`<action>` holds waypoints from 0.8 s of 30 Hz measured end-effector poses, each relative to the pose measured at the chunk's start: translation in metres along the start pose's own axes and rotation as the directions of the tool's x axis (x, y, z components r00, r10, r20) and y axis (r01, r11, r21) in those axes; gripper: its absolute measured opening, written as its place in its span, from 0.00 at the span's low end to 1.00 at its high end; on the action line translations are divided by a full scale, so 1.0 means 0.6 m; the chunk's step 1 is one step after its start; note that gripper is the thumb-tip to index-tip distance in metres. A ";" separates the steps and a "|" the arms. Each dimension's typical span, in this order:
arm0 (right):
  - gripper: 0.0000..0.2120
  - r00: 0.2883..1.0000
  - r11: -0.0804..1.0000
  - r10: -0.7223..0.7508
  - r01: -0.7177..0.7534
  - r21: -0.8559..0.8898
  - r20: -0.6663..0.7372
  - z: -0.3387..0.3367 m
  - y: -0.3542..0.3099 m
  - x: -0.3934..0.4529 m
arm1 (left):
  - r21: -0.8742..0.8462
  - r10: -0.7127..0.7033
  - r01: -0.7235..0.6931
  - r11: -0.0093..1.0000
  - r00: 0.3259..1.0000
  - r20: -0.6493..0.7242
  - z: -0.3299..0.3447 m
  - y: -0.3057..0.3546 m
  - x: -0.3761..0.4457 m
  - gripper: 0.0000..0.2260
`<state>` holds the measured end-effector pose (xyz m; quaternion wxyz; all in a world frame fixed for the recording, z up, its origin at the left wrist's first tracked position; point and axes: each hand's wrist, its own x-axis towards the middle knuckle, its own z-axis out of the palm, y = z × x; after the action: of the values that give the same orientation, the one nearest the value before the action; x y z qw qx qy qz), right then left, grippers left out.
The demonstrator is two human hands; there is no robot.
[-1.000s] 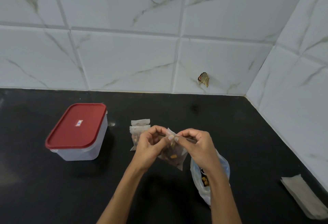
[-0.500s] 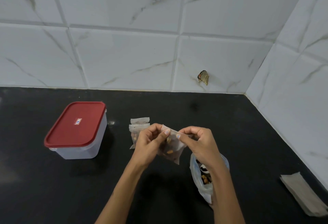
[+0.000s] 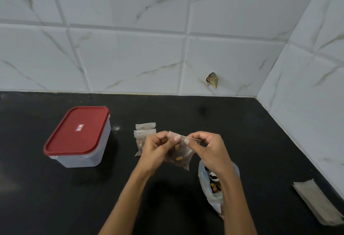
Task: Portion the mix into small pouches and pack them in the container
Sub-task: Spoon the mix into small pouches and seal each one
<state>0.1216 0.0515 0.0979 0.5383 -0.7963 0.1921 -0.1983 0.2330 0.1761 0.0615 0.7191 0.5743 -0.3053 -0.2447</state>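
A small clear pouch [image 3: 179, 155] with brown and orange mix inside hangs above the black counter. My left hand [image 3: 155, 150] pinches its top edge at the left, and my right hand [image 3: 208, 148] pinches the same edge at the right. Behind my left hand lie two filled pouches [image 3: 144, 132], stacked and partly hidden. The big plastic bag of mix [image 3: 212, 184] sits open under my right wrist. The translucent container [image 3: 81, 152] with its red lid [image 3: 76, 130] on stands at the left.
A stack of flat empty pouches [image 3: 316, 201] lies at the right near the side wall. White tiled walls [image 3: 130, 57] close off the back and right of the black counter [image 3: 55, 197].
Both hands stay on the pouch's top edge; my fingers have slid a little along it and the pouch has tilted slightly. Nothing else on the counter has moved.
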 end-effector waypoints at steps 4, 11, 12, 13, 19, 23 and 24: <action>0.02 0.999 0.999 0.032 -0.030 -0.045 0.027 -0.004 0.001 -0.001 | 0.032 0.028 -0.027 0.999 0.999 -0.032 -0.010 -0.001 0.001 0.12; 0.04 0.996 0.994 0.083 -0.081 -0.073 0.029 -0.008 0.002 -0.001 | 0.049 -0.010 0.014 0.999 0.997 -0.073 -0.026 -0.005 0.000 0.12; 0.04 0.995 0.992 0.095 -0.093 -0.083 0.019 -0.010 0.003 -0.002 | 0.052 -0.026 0.031 0.998 0.995 -0.095 -0.029 -0.004 0.001 0.11; 0.05 0.993 0.988 0.118 -0.119 -0.100 -0.017 -0.019 0.008 -0.005 | 0.018 -0.066 0.069 0.997 0.986 -0.154 -0.040 -0.001 0.003 0.12; 0.03 0.932 0.964 0.231 -0.181 0.192 -0.279 -0.079 0.027 -0.020 | 0.100 -0.003 0.033 0.994 0.959 -0.283 -0.157 0.044 -0.023 0.10; 0.07 0.984 0.950 0.162 -0.137 0.282 -0.068 0.011 0.003 0.014 | 0.120 -0.027 0.051 0.991 0.981 -0.193 -0.125 0.033 -0.032 0.13; 0.11 0.990 0.952 0.139 -0.130 0.277 -0.014 0.033 -0.002 0.023 | 0.114 -0.029 0.051 0.992 0.982 -0.189 -0.121 0.030 -0.030 0.14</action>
<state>0.1437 0.0603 0.0938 0.6527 -0.6953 0.2254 -0.1992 0.2730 0.2418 0.0648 0.7041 0.6424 -0.2389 -0.1857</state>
